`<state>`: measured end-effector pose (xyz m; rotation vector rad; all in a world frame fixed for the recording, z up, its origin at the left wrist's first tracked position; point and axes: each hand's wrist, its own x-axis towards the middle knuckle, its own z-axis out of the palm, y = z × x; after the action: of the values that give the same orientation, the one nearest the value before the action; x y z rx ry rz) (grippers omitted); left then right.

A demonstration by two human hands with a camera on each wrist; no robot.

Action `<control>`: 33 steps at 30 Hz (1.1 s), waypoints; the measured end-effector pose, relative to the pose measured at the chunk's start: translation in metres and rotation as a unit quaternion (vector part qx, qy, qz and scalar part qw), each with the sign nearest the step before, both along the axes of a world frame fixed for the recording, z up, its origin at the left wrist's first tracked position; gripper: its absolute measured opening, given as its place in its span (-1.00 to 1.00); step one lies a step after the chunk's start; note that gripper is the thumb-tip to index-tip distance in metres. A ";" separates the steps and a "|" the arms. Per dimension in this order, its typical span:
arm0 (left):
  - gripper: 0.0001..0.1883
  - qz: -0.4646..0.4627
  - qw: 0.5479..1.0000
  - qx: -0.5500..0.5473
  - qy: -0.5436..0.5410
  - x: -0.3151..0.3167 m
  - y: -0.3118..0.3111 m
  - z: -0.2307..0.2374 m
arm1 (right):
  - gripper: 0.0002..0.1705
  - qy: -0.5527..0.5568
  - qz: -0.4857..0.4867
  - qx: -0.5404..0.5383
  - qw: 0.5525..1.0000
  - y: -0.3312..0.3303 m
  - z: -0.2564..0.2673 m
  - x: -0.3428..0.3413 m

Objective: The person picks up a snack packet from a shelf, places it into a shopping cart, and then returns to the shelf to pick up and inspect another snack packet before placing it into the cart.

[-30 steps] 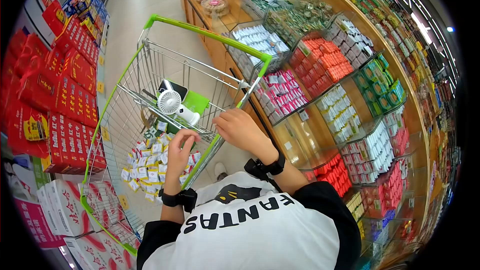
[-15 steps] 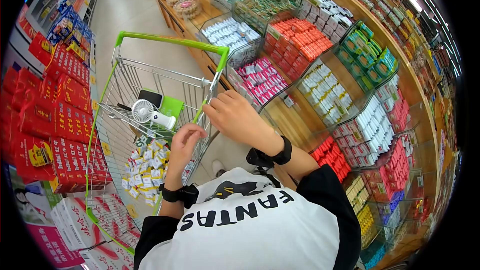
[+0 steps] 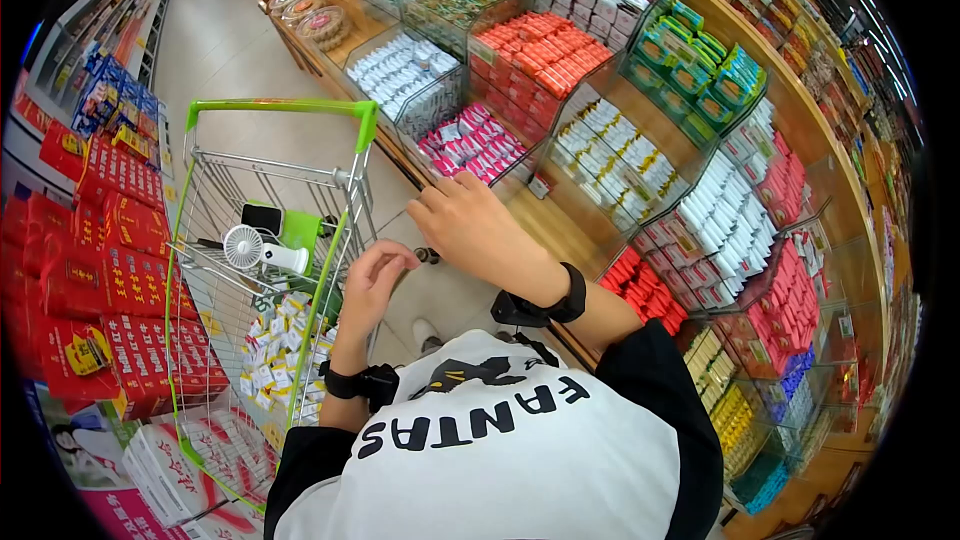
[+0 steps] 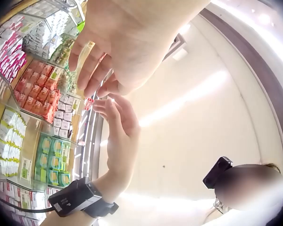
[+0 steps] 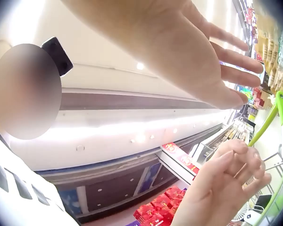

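My left hand [image 3: 372, 285] is held up in front of my body with its fingers relaxed and nothing in it. My right hand [image 3: 470, 225] hovers just above and to the right, its fingers loosely bent and empty. In the left wrist view the right hand [image 4: 120, 136] appears close below the left palm. Left of both hands stands a wire shopping cart with a green handle [image 3: 280, 107]. Inside it lie a white handheld fan [image 3: 243, 246], a dark phone [image 3: 262, 217], a green flat item [image 3: 300, 228] and a pile of white-and-yellow packets [image 3: 268, 360].
To the right runs a wooden counter with clear bins of wrapped snacks, among them orange packets [image 3: 545, 50], pink packets [image 3: 470, 143] and green packs [image 3: 690, 70]. Red drink boxes [image 3: 140, 285] are stacked beyond the cart. An aisle floor [image 3: 225, 30] leads ahead.
The cart has shifted left in view, away from my hands, and the snack counter has also slid leftward. The hands were over the cart's side rail and are now beside it, still empty.
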<state>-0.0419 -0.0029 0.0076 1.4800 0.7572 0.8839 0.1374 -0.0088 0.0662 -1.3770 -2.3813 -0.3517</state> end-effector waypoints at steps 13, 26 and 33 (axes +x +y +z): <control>-0.90 -0.041 0.998 0.029 0.026 0.074 -0.012 0.002 | -0.93 0.002 -0.046 0.031 0.998 -0.034 -0.013 0.077; -0.90 0.008 0.785 0.561 0.265 0.173 -0.014 0.014 | -0.87 0.168 -0.186 -0.059 0.966 -0.095 -0.049 0.155; -0.89 -0.110 0.764 0.586 0.245 0.213 -0.010 0.002 | -0.79 0.199 -0.248 -0.091 0.944 -0.110 -0.049 0.173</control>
<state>0.1714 -0.0126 0.0092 2.9414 0.3074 0.7970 0.3105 -0.1190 0.0173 -1.9228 -1.7559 0.0305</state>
